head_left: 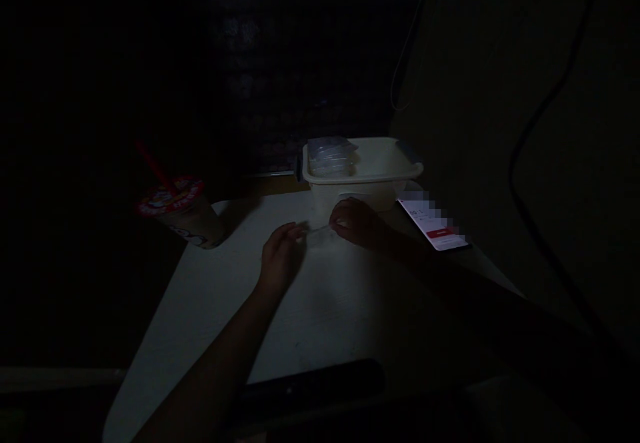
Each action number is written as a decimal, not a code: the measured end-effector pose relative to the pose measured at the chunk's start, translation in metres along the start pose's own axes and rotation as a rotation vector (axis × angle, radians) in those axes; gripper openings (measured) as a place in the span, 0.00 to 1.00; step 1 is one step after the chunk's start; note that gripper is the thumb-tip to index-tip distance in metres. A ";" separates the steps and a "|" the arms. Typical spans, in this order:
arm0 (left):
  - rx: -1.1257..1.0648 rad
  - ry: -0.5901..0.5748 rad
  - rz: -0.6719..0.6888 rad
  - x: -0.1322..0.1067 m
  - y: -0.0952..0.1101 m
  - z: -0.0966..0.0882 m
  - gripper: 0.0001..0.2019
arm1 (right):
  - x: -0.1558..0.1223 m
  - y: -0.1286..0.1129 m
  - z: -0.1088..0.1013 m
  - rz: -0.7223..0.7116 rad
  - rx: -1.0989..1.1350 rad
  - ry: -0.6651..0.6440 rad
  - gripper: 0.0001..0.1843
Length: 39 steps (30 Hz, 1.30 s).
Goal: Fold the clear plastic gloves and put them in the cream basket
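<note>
In dim light a thin clear plastic bag (320,234) is stretched between my two hands, just above the table. My left hand (284,250) pinches its left side with fingertips and thumb. My right hand (357,223) has its fingers curled on the right end of the bag, in front of the bin. The cream plastic bin (360,193) stands just beyond my hands, with dark handles at its ends. Inside it, at the left, lies a stack of clear plastic packets (330,156). The darkness hides the bag's exact outline.
A tilted-looking drink cup (193,220) with a red patterned lid and red straw stands at the table's left edge. A lit phone (435,223) lies right of the bin. The white table (225,296) has a dark strip (310,386) at its near edge. A cable (515,156) hangs at right.
</note>
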<state>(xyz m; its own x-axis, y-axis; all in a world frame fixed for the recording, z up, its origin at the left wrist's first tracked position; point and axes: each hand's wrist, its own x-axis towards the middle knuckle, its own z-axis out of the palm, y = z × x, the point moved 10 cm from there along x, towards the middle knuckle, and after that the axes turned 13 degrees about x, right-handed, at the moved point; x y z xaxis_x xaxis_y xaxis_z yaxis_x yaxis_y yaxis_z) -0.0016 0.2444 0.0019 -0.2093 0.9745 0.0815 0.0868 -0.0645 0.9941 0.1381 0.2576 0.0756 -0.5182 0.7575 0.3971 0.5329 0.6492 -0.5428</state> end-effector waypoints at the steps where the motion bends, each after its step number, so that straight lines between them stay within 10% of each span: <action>1: -0.017 0.052 0.016 0.001 0.002 -0.006 0.12 | -0.007 -0.006 -0.005 -0.049 -0.070 0.060 0.07; 9: 0.708 -0.107 0.401 -0.019 0.028 0.022 0.19 | -0.075 0.002 0.016 -0.072 -0.160 0.104 0.24; 17: 1.453 -0.394 0.692 -0.060 0.017 0.084 0.25 | -0.054 -0.014 0.051 -0.021 -0.291 -0.093 0.28; 39: 1.623 -0.402 0.699 -0.061 0.013 0.084 0.23 | -0.053 -0.003 0.062 0.030 -0.297 -0.147 0.28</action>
<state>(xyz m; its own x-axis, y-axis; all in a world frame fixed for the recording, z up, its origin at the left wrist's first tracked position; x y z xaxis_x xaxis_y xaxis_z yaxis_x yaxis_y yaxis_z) 0.0942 0.2019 0.0036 0.4801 0.8654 0.1434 0.8579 -0.4292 -0.2823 0.1227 0.2110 0.0101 -0.5791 0.7723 0.2613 0.7096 0.6352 -0.3049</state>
